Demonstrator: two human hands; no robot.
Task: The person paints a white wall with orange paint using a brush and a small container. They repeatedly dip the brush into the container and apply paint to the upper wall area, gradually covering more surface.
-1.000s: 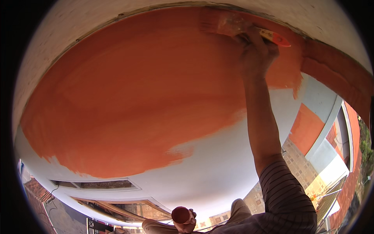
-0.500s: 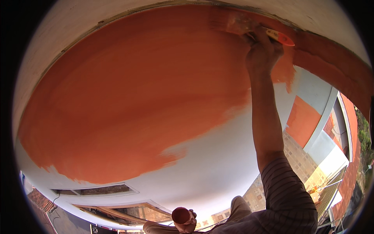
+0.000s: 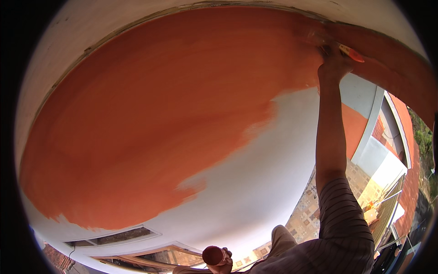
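High on the right, my right hand (image 3: 336, 65) is closed round a paintbrush (image 3: 351, 53) with a light handle and a red-orange tip. Its blurred bristles meet the wall near the top border. Orange-red paint (image 3: 159, 114) covers much of the white wall (image 3: 255, 182), ending in a ragged lower edge. Low in the view, my left hand (image 3: 227, 260) grips a paint cup (image 3: 213, 255) whose round open mouth faces up; the inside looks reddish-brown. The fingers wrap its right side.
A pale overhang (image 3: 137, 18) curves along the top. Below the wall are a narrow vent opening (image 3: 114, 236) and a wooden window frame (image 3: 150, 260). Patterned tiles (image 3: 305, 208) lie behind my right arm. Poles and boards (image 3: 383, 205) stand at the lower right.
My right hand and the brush have moved right along the top border. The view has shifted slightly. My left hand still holds the cup low down.
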